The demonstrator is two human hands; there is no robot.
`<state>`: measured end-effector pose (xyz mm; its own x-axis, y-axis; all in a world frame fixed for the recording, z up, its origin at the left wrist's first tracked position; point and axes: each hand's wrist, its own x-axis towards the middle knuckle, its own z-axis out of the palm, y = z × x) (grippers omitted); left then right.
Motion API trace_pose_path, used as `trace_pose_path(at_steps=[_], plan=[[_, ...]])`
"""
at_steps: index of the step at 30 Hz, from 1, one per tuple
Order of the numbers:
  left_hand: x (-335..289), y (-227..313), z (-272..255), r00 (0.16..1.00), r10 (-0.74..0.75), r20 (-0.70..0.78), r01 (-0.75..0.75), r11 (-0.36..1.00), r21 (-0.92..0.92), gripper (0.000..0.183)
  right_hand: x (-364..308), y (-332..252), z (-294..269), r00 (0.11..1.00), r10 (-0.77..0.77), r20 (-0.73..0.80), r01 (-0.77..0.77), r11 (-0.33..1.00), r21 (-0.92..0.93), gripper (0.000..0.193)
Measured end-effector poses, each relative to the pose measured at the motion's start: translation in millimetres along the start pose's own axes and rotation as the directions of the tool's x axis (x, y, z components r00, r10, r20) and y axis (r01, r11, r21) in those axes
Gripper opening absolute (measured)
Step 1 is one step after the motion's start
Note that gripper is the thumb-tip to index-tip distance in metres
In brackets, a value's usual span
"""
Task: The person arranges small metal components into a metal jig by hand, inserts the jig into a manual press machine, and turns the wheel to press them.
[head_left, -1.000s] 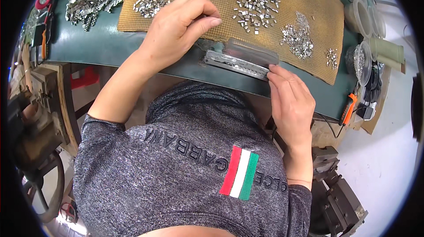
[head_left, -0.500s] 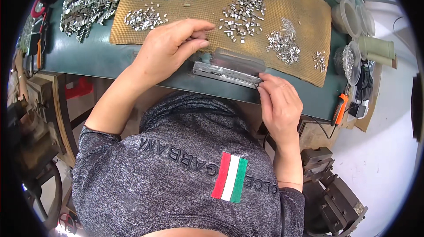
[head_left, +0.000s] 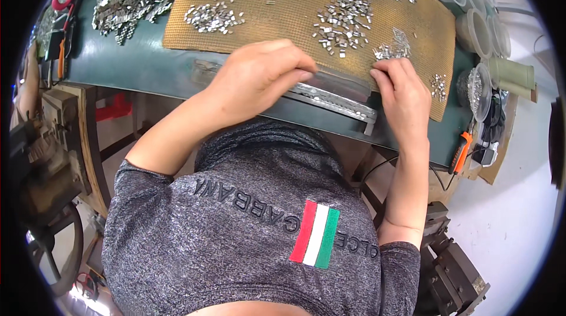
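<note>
Your left hand [head_left: 256, 80] and right hand [head_left: 407, 101]: fingertips pinched narrow; whether anything is held, cannot tell. Metal bar [head_left: 337, 102] lies between them, slightly nearer you. Judged stiff, fairly weighty, slick; best gripped by its long sides near the uncovered right end.

A heathered grey top [head_left: 218, 245] bears a red-white-green patch [head_left: 315, 234].

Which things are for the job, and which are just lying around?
Probably for the job:
long metal bar, near the left hand and right hand
small metal pieces
brownish-yellow mat under them

Probably just lying around:
orange-handled tool at right
olive-green item
</note>
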<state>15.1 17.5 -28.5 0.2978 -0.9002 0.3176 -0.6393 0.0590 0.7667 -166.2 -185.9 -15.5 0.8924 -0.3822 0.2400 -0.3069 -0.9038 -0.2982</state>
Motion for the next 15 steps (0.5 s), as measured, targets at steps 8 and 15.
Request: trace_pose_path(at_steps=[8,15], plan=[[-7,7,20,0.998,-0.005,0.062,0.013,0.993,-0.120,0.011,-1,-3,5,0.997,-0.072,-0.037,0.067,0.991,-0.119,0.007],[-8,12,29,0.992,0.121,-0.023,-0.120,0.993,0.011,0.016,-16,-2,3,0.992,0.053,-0.116,-0.050,0.998,0.032,0.006]])
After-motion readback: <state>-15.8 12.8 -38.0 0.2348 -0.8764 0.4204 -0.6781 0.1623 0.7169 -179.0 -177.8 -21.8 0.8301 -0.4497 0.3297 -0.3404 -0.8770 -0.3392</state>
